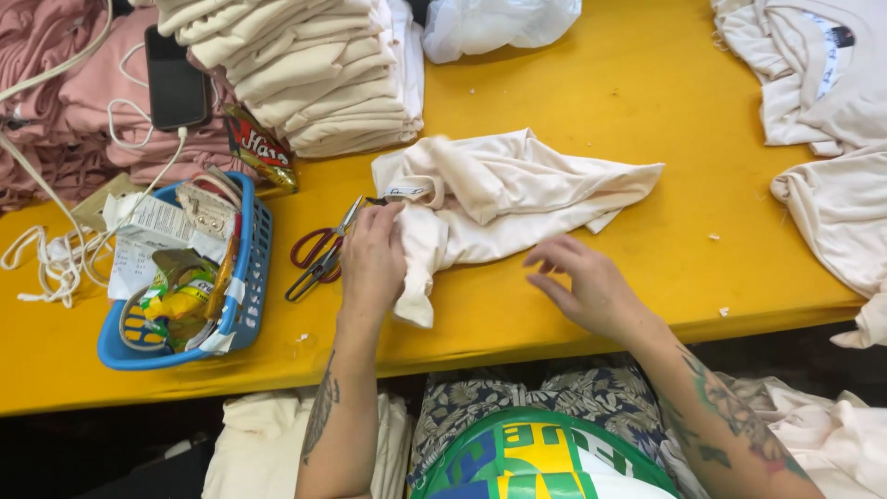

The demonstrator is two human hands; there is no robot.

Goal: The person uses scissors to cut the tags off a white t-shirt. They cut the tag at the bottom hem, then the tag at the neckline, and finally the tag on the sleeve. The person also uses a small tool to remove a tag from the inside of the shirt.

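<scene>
A crumpled cream garment [504, 199] is spread near the middle of the yellow tabletop [573, 102], with its collar and a small label turned toward the left. The left hand [371, 259] is laid on the garment's left edge, its fingers curled down and pinched on the cloth just below the label. The right hand [591, 286] is held just above the tabletop at the garment's lower right edge, fingers loosely spread and bent, with nothing gripped; whether the fingertips touch the cloth cannot be told.

A pair of red-handled scissors [319, 254] is seen lying just left of the left hand, its blades pointing up toward the label. Further left, a blue plastic basket [245, 310] is filled with small packets and papers. A tall stack of folded cream garments [314, 74] is placed behind the scissors, and a snack bag [263, 148] leans against its base. A dark phone [174, 79] with a white cable is rested on a pile of pink garments [65, 102] at the far left. More cream garments [822, 83] are laid along the right edge of the tabletop, well apart from the hands. A clear plastic bag [499, 23] is seen at the top.
</scene>
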